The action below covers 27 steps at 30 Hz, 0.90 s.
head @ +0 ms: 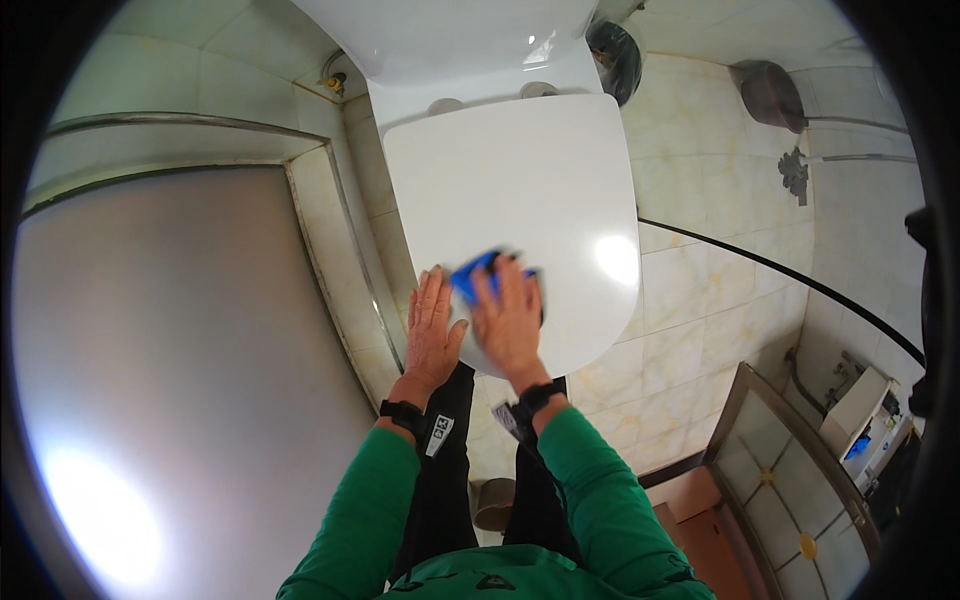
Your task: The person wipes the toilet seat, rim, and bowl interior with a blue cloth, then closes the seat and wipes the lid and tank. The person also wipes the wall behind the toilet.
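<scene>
Before me stands a white toilet with its lid (510,180) down. My right hand (510,322) presses a blue and black cloth (474,279) against the front part of the lid; hand and cloth are blurred. At the lid's front left edge, my left hand (431,330) rests with fingers stretched and thumb apart, holding nothing. Part of the cloth is hidden beneath the right fingers. Both wrists carry black bands.
A black hose (780,264) crosses the tiled floor on the right. A bin with a dark liner (616,64) stands beside the toilet. A frosted panel (172,337) fills the left. Lower right is a glazed door (787,480); a bucket (495,504) sits behind my legs.
</scene>
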{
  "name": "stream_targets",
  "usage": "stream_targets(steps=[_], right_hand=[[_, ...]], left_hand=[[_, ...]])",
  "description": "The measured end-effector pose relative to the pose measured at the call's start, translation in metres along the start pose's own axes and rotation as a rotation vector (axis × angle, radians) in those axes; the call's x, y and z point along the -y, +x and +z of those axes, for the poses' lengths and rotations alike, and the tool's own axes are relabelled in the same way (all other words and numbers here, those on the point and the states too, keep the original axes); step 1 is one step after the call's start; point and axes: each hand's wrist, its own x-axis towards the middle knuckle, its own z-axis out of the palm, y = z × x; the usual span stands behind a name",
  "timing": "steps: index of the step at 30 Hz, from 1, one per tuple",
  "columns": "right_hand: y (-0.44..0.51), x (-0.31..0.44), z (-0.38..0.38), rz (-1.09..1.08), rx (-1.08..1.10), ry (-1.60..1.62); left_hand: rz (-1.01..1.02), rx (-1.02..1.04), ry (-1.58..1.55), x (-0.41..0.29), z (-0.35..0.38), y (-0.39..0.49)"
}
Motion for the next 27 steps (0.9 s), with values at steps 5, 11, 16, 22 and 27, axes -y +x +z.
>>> stream_targets(steps=[5,11,16,22,27], right_hand=[[-0.073,-0.026,-0.035,-0.045,0.414,-0.032],[-0.004,-0.085,-0.039,0.268,-0.138,-0.195],[-0.048,-0.053,-0.03,0.223,-0.057,-0.13],[-0.077,-0.077,-0.051,0.201,-0.013,-0.106],[-0.018,-0.123,-0.052,0.413,-0.25,-0.145]], left_hand=[[-0.006,-0.015,-0.05,-0.004,-0.011,-0.004],[-0.02,0.039,0.105,-0.012,-0.003,-0.006],[0.034,0.081,0.235,-0.032,0.017,-0.012],[0.171,0.223,0.319,-0.049,0.046,-0.03],[0.212,0.286,0.344,-0.054,0.06,-0.036]])
